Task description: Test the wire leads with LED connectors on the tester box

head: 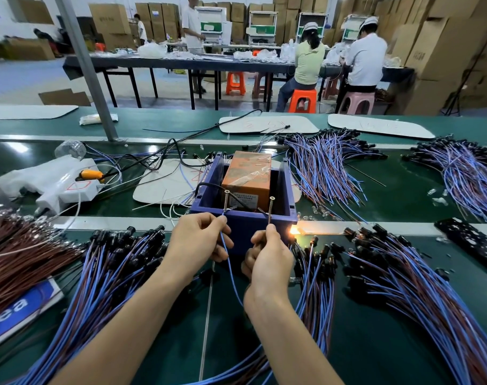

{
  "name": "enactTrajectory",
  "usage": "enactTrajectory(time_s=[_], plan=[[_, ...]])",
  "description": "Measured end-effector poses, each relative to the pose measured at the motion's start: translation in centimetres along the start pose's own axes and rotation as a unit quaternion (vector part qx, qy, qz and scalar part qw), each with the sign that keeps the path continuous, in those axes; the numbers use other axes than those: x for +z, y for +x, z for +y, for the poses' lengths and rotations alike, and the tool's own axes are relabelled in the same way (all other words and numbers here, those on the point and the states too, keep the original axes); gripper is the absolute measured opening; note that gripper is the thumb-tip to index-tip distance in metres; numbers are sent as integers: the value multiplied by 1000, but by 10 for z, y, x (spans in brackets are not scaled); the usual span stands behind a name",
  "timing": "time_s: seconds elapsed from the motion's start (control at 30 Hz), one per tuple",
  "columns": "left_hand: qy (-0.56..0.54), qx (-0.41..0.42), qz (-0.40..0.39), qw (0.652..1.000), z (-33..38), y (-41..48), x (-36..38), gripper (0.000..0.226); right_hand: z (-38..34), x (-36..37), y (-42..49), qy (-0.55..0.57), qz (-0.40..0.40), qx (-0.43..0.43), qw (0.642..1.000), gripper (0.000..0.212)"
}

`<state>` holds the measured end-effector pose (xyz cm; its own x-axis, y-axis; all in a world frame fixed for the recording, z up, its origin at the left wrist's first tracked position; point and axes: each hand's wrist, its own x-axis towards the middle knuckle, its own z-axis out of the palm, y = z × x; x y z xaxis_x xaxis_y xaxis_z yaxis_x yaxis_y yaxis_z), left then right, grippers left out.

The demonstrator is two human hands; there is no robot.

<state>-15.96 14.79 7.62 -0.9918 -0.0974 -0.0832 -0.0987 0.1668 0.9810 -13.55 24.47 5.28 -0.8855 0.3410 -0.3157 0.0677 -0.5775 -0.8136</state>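
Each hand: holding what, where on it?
Left hand pinches a thin blue wire lead near its upper end, at the left screw of the blue plastic tester box. Right hand curls by the right screw; held thing, if any, hidden.

Tester box [243, 232] stands between left wire pile [111, 262] and right wire pile [389, 273].

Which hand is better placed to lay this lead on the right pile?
Likely right: the right hand sits beside that blue and brown wire pile; the left hand, pinching the thin blue lead, is farther.
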Motion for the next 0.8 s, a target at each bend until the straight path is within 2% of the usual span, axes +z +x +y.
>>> enactTrajectory(time_s=[0.27, 0.33, 0.4, 0.57, 0.67, 0.7, 0.73, 0.8], plan=[[6, 16, -24, 1000, 7, -4, -4, 30, -7, 1, -4, -7, -11, -20, 1000, 45], [-11, 31, -57, 998, 13, -8, -7, 24, -11, 2, -8, -42, -67, -33, 996, 48], [-30, 48, -100, 993, 19, -11, -11, 19, -19, 3, -12, -115, -157, -41, 980, 52], [-49, 94, -208, 972, 32, -18, -31, 14, -48, -9, -11, -325, -314, -96, 887, 45], [-66, 127, -256, 956, 39, -22, -46, 5, -69, -22, -7, -384, -391, -62, 834, 35], [-47, 145, -293, 944, 40, -23, -55, 6, -75, -28, -5, -405, -402, -46, 820, 31], [-13, 158, -354, 922, 42, -24, -64, 8, -80, -34, -3, -446, -398, -34, 801, 28], [77, 151, -516, 839, 48, -30, -79, 18, -83, -48, 8, -574, -349, -32, 740, 24]])
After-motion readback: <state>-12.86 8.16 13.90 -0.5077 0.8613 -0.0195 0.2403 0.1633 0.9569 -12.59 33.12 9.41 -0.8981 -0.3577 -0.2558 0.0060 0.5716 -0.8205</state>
